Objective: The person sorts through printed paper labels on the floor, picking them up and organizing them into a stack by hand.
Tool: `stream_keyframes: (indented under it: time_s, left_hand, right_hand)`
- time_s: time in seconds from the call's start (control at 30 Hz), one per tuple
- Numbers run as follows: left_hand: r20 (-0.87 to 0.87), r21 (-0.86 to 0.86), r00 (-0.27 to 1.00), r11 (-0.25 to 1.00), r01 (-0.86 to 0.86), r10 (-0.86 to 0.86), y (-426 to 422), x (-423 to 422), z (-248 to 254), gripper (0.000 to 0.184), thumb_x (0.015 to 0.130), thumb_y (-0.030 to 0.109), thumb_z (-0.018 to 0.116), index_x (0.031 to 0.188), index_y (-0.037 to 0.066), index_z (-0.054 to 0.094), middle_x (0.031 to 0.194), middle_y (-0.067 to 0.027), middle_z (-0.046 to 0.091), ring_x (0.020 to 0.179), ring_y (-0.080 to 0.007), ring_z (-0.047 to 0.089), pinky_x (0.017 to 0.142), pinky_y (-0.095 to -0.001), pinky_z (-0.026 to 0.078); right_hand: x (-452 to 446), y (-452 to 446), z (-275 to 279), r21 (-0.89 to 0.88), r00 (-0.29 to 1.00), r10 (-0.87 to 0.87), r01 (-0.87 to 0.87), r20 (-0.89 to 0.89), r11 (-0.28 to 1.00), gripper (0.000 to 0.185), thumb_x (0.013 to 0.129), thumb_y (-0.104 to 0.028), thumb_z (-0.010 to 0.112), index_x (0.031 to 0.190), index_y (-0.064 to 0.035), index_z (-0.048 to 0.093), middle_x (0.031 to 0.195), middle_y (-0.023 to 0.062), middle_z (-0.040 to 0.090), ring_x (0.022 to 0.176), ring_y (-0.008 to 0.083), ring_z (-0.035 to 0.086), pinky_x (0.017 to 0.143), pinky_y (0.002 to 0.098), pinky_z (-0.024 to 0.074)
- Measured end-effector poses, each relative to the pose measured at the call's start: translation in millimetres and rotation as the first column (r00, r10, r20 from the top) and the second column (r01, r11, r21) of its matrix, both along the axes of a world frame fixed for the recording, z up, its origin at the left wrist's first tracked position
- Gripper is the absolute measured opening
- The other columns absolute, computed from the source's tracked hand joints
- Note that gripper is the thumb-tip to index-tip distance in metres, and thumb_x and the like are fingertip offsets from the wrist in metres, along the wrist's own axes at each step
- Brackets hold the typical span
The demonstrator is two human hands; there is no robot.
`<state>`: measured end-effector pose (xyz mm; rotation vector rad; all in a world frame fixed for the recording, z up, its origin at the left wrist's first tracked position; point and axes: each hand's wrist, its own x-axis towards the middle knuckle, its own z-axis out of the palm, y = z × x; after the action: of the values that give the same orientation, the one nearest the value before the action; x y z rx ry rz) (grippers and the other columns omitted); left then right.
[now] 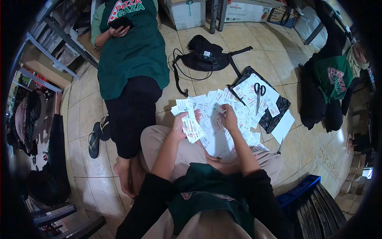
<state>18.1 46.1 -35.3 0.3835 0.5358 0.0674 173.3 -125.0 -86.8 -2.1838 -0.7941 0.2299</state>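
Note:
My left hand is closed around a fanned stack of printed paper slips, white with red and green lettering. Just above the pile, my right hand is pinched at the edge of a paper slip; its fingertips are partly hidden. Many loose slips lie spread over the floor and against my crossed legs. Black-handled scissors rest on more papers at the upper right of the pile, on top of a black plastic bag.
A white sheet lies right of the bag. Beyond the pile is a black waist bag with straps and a cable. One person in a green apron holds a phone; another apron shows at right. Sandals and a blue-black crate flank me.

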Motion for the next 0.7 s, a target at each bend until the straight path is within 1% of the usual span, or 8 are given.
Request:
stream_keyframes:
  time_s: [0.03, 0.07, 0.17, 0.2, 0.3, 0.47, 0.63, 0.7]
  left_hand:
    - [-0.030, -0.005, 0.998, 0.998, -0.061, 0.061, 1.9, -0.8, -3.9, 0.047, 0.087, 0.021, 0.043, 0.127, -0.002, 0.038, 0.118, -0.0164, 0.054, 0.106, -0.0288, 0.054, 0.086, -0.0376, 0.047]
    - [-0.018, -0.010, 0.998, 0.998, -0.058, 0.058, 2.5, -1.5, -6.0, 0.046, 0.085, 0.018, 0.043, 0.127, -0.002, 0.036, 0.119, -0.0165, 0.054, 0.105, -0.0283, 0.055, 0.086, -0.0386, 0.048]
    - [-0.054, -0.020, 0.998, 0.999, -0.026, 0.025, 2.9, -1.1, -11.9, 0.047, 0.085, 0.018, 0.044, 0.127, -0.001, 0.036, 0.118, -0.0160, 0.054, 0.104, -0.0276, 0.055, 0.085, -0.0387, 0.048]
    - [-0.058, 0.004, 0.998, 1.000, -0.010, 0.010, 3.3, -0.4, -12.8, 0.048, 0.085, 0.019, 0.044, 0.128, -0.001, 0.036, 0.118, -0.0156, 0.055, 0.104, -0.0265, 0.054, 0.084, -0.0383, 0.048]
    - [-0.076, 0.008, 0.996, 0.999, -0.041, 0.041, 2.8, -0.4, -7.6, 0.048, 0.085, 0.019, 0.044, 0.128, -0.002, 0.036, 0.118, -0.0153, 0.055, 0.103, -0.0254, 0.054, 0.083, -0.0373, 0.048]
    - [-0.102, 0.045, 0.994, 0.998, -0.044, 0.048, 2.3, -0.3, -1.8, 0.047, 0.085, 0.019, 0.043, 0.128, -0.002, 0.037, 0.116, -0.0149, 0.056, 0.103, -0.0244, 0.054, 0.083, -0.0361, 0.047]
    - [-0.098, 0.061, 0.994, 0.998, -0.034, 0.040, 1.7, 1.8, -5.2, 0.046, 0.086, 0.020, 0.041, 0.127, -0.002, 0.037, 0.114, -0.0138, 0.057, 0.102, -0.0235, 0.055, 0.083, -0.0360, 0.047]
    - [-0.102, 0.001, 0.994, 0.999, -0.041, 0.041, 3.5, 2.2, -6.8, 0.045, 0.087, 0.019, 0.039, 0.126, -0.003, 0.038, 0.114, -0.0132, 0.057, 0.100, -0.0229, 0.055, 0.082, -0.0361, 0.047]
  right_hand:
    - [10.4, -2.2, -6.5, -0.167, 0.975, 0.019, 0.019, 0.223, 0.986, 0.038, 0.073, -0.005, 0.065, 0.108, -0.0057, 0.051, 0.106, 0.0153, 0.055, 0.092, 0.0278, 0.057, 0.074, 0.0369, 0.0460]
    - [20.4, -1.3, -8.1, -0.388, 0.993, 0.050, -0.004, 0.109, 0.922, 0.057, 0.072, -0.009, 0.067, 0.123, -0.0065, 0.041, 0.129, 0.0163, 0.042, 0.115, 0.0319, 0.046, 0.089, 0.0424, 0.0413]
    - [26.6, 7.6, -16.6, -0.401, 0.969, 0.048, 0.055, 0.242, 0.915, 0.069, 0.071, -0.013, 0.070, 0.130, -0.0051, 0.035, 0.138, 0.0176, 0.033, 0.126, 0.0345, 0.035, 0.100, 0.0497, 0.0322]
    - [27.7, 11.1, -17.0, -0.492, 0.991, 0.088, -0.029, 0.098, 0.870, 0.074, 0.075, -0.020, 0.067, 0.135, -0.0028, 0.028, 0.143, 0.0209, 0.025, 0.132, 0.0369, 0.025, 0.104, 0.0537, 0.0239]
    - [9.9, 24.5, -24.5, -0.597, 0.994, 0.110, -0.074, 0.024, 0.798, 0.072, 0.080, -0.027, 0.060, 0.138, -0.0012, 0.025, 0.144, 0.0238, 0.021, 0.135, 0.0379, 0.019, 0.107, 0.0495, 0.0215]
    - [2.0, 29.6, -6.7, -0.635, 0.981, 0.193, -0.144, 0.008, 0.759, 0.058, 0.081, -0.013, 0.052, 0.135, -0.0053, 0.032, 0.139, 0.0194, 0.032, 0.117, 0.0313, 0.044, 0.093, 0.0469, 0.0390]
    - [35.9, 37.3, -13.1, -0.658, 0.866, 0.402, -0.119, 0.298, 0.743, 0.051, 0.086, -0.010, 0.044, 0.136, -0.0126, 0.033, 0.142, 0.0134, 0.030, 0.128, 0.0313, 0.034, 0.101, 0.0502, 0.0304]
    - [42.2, 44.9, -2.4, -0.746, 0.704, 0.636, -0.229, 0.316, 0.625, 0.053, 0.082, -0.008, 0.050, 0.133, -0.0149, 0.038, 0.144, 0.0152, 0.027, 0.132, 0.0323, 0.029, 0.105, 0.0505, 0.0255]
